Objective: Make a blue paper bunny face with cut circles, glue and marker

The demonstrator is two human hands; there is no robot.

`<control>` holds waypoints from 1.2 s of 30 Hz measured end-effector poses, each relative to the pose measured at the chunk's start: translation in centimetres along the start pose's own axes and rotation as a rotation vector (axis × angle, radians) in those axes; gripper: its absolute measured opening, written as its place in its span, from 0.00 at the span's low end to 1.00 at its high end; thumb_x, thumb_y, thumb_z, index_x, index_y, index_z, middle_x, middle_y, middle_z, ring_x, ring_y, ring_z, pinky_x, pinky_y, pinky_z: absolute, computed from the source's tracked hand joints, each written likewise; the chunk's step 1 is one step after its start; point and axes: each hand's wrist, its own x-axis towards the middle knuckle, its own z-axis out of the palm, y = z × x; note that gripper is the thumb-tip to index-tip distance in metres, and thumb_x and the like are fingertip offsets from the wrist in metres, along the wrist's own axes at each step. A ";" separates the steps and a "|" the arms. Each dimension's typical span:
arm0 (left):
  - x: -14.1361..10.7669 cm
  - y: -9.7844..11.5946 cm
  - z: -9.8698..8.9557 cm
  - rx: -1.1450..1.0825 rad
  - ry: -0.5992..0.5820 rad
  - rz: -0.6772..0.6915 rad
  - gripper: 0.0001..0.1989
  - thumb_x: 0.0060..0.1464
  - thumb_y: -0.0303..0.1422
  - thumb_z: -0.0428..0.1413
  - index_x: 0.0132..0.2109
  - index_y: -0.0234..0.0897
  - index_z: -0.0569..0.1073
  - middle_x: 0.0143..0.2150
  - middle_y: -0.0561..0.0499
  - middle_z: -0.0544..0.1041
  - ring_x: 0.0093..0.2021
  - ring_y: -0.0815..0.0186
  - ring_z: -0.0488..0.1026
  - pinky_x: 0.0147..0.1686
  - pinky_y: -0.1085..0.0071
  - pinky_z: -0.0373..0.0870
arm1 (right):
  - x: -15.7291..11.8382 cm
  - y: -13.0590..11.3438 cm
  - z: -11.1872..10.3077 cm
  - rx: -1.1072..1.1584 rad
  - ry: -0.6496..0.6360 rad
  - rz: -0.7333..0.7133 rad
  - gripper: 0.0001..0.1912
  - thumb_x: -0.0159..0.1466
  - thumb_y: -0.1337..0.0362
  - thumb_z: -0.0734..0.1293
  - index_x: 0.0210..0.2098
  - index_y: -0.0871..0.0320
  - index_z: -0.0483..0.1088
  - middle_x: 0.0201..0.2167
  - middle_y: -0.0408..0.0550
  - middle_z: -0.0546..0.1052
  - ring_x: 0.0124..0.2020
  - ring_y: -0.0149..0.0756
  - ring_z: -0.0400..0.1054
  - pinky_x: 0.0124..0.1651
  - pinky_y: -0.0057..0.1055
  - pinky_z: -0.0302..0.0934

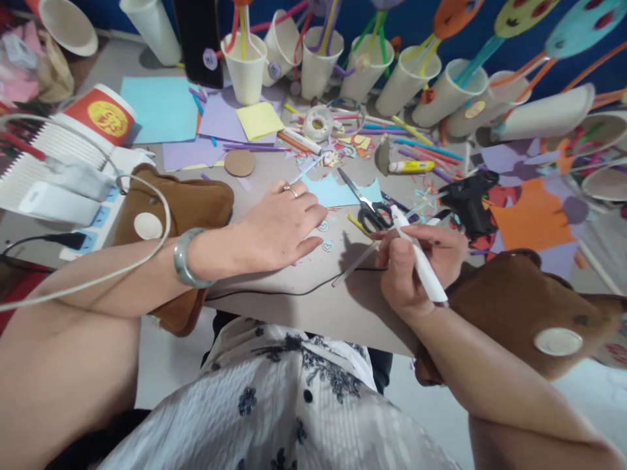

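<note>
My left hand [281, 222] lies palm down on the table with its fingers stretched out and nothing visibly in them. Just off its fingertips are small light-blue paper circles [328, 245] with hearts drawn on them. Raised over the table, my right hand [416, 271] is closed around a white pen [427, 271], held slanting with its narrow end up and away from me. A thin clear stick [350, 267] runs from near that hand down toward the table; whether the hand touches it I cannot tell. Black-handled scissors [367, 202] lie beyond, over a cut light-blue paper piece [337, 189].
White paper cups [247, 72] with paper-topped coloured sticks line the back. A black glue gun [473, 205] and orange paper [531, 215] lie right. Brown cushions [171, 202] rest under my forearms. A white cable [169, 222] loops over the left arm. Paper scraps and a tape dispenser [318, 123] fill the middle.
</note>
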 end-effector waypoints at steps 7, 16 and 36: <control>0.1 0.2 0.0 0.046 -0.053 0.007 0.11 0.64 0.34 0.54 0.44 0.33 0.79 0.40 0.42 0.79 0.47 0.52 0.70 0.48 0.56 0.61 | 0.9 -0.1 0.6 0.140 0.085 0.102 0.14 0.71 0.48 0.63 0.44 0.50 0.63 0.23 0.39 0.72 0.14 0.33 0.62 0.21 0.35 0.59; -0.1 0.3 0.4 0.106 -0.056 0.020 0.11 0.63 0.34 0.54 0.42 0.33 0.80 0.41 0.40 0.77 0.49 0.51 0.69 0.47 0.55 0.61 | 0.7 0.5 0.2 0.078 0.003 0.097 0.12 0.73 0.48 0.61 0.45 0.48 0.62 0.24 0.39 0.73 0.15 0.33 0.63 0.22 0.36 0.60; -0.5 0.2 0.7 0.101 -0.186 0.186 0.17 0.62 0.43 0.59 0.48 0.33 0.76 0.58 0.38 0.75 0.56 0.49 0.66 0.48 0.57 0.58 | 1.0 -0.7 0.1 0.253 -0.018 0.204 0.16 0.69 0.45 0.67 0.40 0.50 0.65 0.23 0.38 0.73 0.14 0.31 0.61 0.19 0.35 0.54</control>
